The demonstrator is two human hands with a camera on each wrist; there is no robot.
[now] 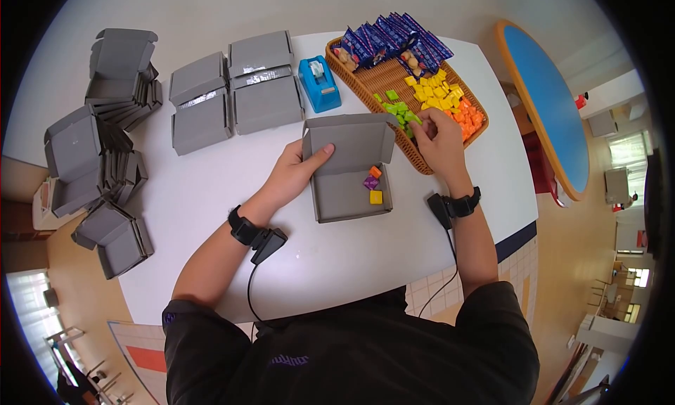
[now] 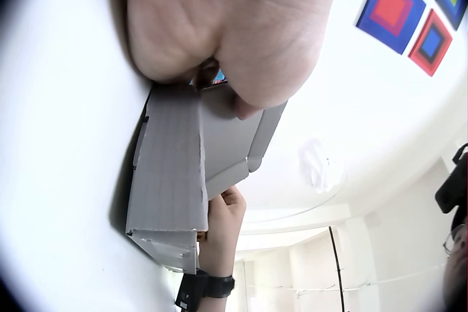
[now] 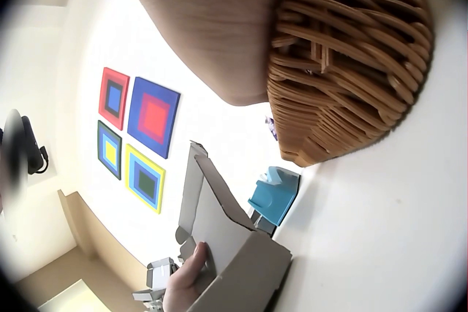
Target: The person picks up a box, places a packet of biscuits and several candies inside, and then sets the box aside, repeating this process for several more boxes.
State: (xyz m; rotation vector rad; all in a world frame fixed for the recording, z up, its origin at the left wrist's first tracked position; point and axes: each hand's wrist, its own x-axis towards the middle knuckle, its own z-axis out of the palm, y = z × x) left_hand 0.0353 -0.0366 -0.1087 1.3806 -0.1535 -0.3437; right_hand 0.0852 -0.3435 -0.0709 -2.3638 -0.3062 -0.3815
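Observation:
An open grey cardboard box (image 1: 351, 207) stands in front of the person, its lid raised. Inside lie an orange wrapped sweet (image 1: 375, 171), a purple one (image 1: 370, 183) and a yellow one (image 1: 376, 197). The left hand (image 1: 294, 171) grips the box at its left side, thumb over the inner face of the lid. Over the near side of a wicker basket (image 1: 365, 88), the right hand (image 1: 443, 141) has bent fingers, with thumb and fingertips right at the green sweets (image 1: 401, 115). I cannot tell whether a sweet is between them.
Yellow sweets (image 1: 436, 92), orange sweets (image 1: 467, 120) and blue snack packets (image 1: 390, 43) share the basket. A blue tape dispenser (image 1: 320, 88) stands beside closed grey boxes (image 1: 267, 104). Open boxes (image 1: 81, 152) are stacked at the table's left. A blue round-ended board (image 1: 548, 103) stands at right.

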